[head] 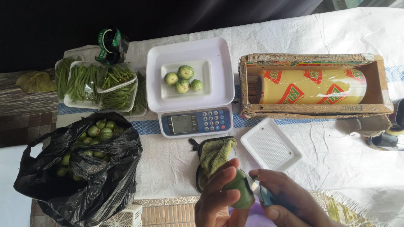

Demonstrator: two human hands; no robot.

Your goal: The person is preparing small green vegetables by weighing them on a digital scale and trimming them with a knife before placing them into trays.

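Pinching a small round green eggplant (240,188) between thumb and fingertips, the left hand (219,197) holds it up at the near edge of the table (168,168), fingers (223,174) curled narrowly around the fruit, while the right hand (286,199) closes on a small blue-handled tool (263,194) whose tip meets the eggplant's right end; whether it is a knife or a peeler I cannot tell. The work in hand looks like trimming the fruit, and doing it well would mean keeping the left thumb behind the tool's path and turning the fruit rather than the blade. Just beyond the hands lies a green cloth (214,154) on a dark pouch, and to its right an empty white tray (271,147). Farther off stands a white scale (191,101) carrying a tray with four eggplants (182,79). At the near left a black bag (84,168) holds many more, with trays of green beans (99,84) behind it and a green tape dispenser (110,44) beyond those. At the far right a wooden box (311,109) cradles a yellow roll of wrap (311,87).
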